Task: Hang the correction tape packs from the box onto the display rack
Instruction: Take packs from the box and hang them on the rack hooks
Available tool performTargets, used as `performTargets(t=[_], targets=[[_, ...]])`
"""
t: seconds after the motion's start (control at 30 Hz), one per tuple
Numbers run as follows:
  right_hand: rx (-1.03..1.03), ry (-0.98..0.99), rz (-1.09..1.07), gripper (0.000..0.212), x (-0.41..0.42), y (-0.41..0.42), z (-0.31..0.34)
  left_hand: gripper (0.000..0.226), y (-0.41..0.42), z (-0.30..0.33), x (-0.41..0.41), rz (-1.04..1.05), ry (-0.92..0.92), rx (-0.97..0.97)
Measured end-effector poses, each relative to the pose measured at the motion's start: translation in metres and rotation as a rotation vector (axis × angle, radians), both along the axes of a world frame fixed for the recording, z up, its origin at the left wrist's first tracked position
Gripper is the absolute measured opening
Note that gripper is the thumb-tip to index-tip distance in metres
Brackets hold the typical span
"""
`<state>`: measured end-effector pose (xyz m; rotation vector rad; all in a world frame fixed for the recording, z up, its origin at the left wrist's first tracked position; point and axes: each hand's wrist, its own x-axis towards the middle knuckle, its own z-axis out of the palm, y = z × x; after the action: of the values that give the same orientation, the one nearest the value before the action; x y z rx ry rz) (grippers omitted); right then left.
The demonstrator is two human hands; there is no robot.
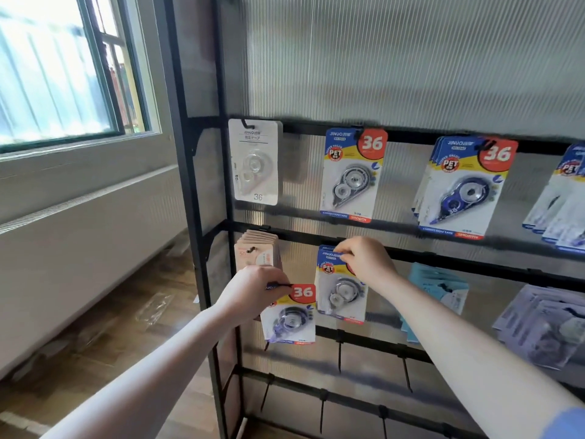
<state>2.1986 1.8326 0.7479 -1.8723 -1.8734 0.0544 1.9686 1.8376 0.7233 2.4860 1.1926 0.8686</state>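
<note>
A black display rack [202,236] with horizontal bars stands before me. My left hand [253,289] grips the top of a correction tape pack [289,315] with a red "36" corner, held in front of the rack's lower left. My right hand [364,259] pinches the top of a second correction tape pack [340,286] up at the second bar [443,258]. Similar packs hang on the top bar: a white one [256,161], a single one [351,175] and a stack [462,188]. The box is out of view.
A pinkish stack of packs [256,251] hangs at the left of the second bar. Light blue packs [443,286] and greyish packs [544,327] hang to the right. Empty hooks [340,353] jut from the lower bars. A window [63,68] and a wood floor [126,327] lie to the left.
</note>
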Motion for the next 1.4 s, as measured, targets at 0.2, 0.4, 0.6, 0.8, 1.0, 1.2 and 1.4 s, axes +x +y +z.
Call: performTargets(t=[0.2, 0.4, 0.6, 0.8, 1.0, 1.2, 1.4], targets=[[-0.025, 0.002, 0.026, 0.027, 0.000, 0.010, -0.008, 0.015, 0.013, 0.002, 0.006, -0.006, -0.006, -0.016], [-0.033, -0.083, 0.064, 0.029, -0.004, 0.012, -0.016, 0.015, 0.021, 0.001, 0.013, -0.015, -0.011, -0.037], [-0.031, -0.074, 0.058, 0.030, 0.004, 0.008, -0.018, 0.015, 0.020, -0.002, 0.013, -0.025, -0.008, -0.053], [-0.041, -0.148, 0.078, 0.041, 0.006, 0.009, -0.022, 0.016, 0.018, -0.004, 0.009, -0.014, -0.020, -0.052], [-0.052, -0.276, 0.099, 0.029, 0.004, 0.014, -0.024, 0.017, 0.019, -0.005, 0.006, -0.018, -0.006, -0.049], [-0.018, -0.278, 0.081, 0.030, 0.006, 0.023, -0.028, 0.017, 0.022, -0.004, 0.007, -0.014, 0.011, -0.051], [0.034, -0.119, 0.014, 0.028, 0.013, 0.029, -0.047, 0.018, 0.027, -0.004, 0.010, -0.020, 0.042, -0.066]])
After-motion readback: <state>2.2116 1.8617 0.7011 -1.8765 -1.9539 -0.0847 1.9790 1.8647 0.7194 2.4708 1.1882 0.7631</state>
